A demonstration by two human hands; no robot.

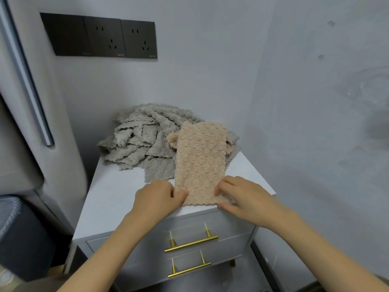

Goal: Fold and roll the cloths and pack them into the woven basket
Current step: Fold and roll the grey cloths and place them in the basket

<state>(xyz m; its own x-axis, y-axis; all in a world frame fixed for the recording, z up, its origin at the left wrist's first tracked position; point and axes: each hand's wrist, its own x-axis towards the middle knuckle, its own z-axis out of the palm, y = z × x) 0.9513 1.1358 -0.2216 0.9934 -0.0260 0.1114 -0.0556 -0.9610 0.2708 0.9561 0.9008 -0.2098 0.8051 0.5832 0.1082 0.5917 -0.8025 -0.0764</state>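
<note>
A beige fleecy cloth point(200, 157) lies folded into a long strip on the white cabinet top point(113, 199), running away from me. My left hand point(157, 199) pinches its near left corner, thumb on top. My right hand point(242, 199) grips the near right corner, fingers curled on the cloth and thumb at the cabinet's front edge. Behind and to the left sits a loose heap of grey cloths point(147, 140), partly under the beige strip. No woven basket is in view.
The cabinet stands in a wall corner and has two drawers with gold bar handles point(191, 243). Dark wall sockets point(101, 36) hang above. A grey padded surface rises on the left, with a dark bin point(23, 239) below it.
</note>
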